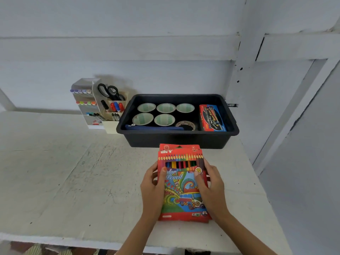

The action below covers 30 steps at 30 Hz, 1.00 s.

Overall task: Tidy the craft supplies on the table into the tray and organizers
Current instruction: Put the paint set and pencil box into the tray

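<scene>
A red box of colour pencils (182, 188) lies on the white table (73, 172), just in front of the black tray (176, 138). My left hand (153, 188) grips its left edge with the thumb on top. My right hand (211, 188) grips its right edge, thumb on the cover. The tray holds several paper cups (165, 108), a roll of tape (186, 125), a blue pouch (154, 128) and a red-and-blue box (212, 117).
Left of the tray stand a cream organizer (112, 107) with black scissors (109, 92) and markers, and a white tiered rack (85, 103) of markers. The wall runs behind them. The table's right edge lies close to my right hand.
</scene>
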Motion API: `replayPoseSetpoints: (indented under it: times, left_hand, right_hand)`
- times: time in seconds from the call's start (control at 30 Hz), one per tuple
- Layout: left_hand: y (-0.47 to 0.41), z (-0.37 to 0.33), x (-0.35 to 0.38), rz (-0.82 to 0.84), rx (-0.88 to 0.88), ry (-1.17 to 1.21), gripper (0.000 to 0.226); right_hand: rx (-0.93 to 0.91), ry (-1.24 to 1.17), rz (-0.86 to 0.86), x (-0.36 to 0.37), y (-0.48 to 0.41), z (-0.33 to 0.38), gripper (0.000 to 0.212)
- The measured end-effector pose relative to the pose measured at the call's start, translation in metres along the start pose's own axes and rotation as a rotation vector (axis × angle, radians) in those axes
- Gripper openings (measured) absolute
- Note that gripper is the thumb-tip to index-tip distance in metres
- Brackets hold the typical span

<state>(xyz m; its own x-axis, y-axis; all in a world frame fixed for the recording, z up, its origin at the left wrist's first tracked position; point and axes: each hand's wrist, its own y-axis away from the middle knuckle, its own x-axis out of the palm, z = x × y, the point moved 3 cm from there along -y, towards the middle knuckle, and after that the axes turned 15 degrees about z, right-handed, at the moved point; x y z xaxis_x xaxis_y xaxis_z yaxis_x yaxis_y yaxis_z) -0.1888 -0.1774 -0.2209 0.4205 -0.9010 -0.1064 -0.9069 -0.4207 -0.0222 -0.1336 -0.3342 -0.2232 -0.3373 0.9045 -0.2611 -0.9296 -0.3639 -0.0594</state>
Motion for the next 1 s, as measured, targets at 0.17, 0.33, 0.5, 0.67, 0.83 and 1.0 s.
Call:
replayPoseSetpoints:
  times: [0.17,0.33,0.5,0.67,0.83,1.0]
  left_hand:
    - [-0.004,-0.031,0.002,-0.024,0.095,0.219,0.023]
    - [-0.043,-0.081,0.013,0.008,0.222,0.265,0.03]
    - [-0.116,-0.115,0.04,0.045,0.233,0.285,0.031]
    - [-0.188,-0.124,0.074,0.088,0.175,0.247,0.028]
    - [-0.233,-0.098,0.106,0.102,-0.002,0.338,0.018]
    - [-0.254,-0.067,0.12,0.153,-0.121,0.275,0.013]
  right_hand:
    - [-0.118,-0.145,0.093,-0.012,-0.012,0.036,0.044]
    - [-0.216,-0.168,0.073,-0.039,-0.05,0.074,0.047]
    - [-0.267,-0.002,-0.091,-0.075,-0.118,0.094,0.024]
    - [-0.265,0.176,-0.211,-0.103,-0.184,0.083,0.023]
    - [-0.177,0.32,-0.183,-0.118,-0.224,0.058,0.021]
    - [-0.116,0.476,-0.057,-0.113,-0.245,0.029,0.029]
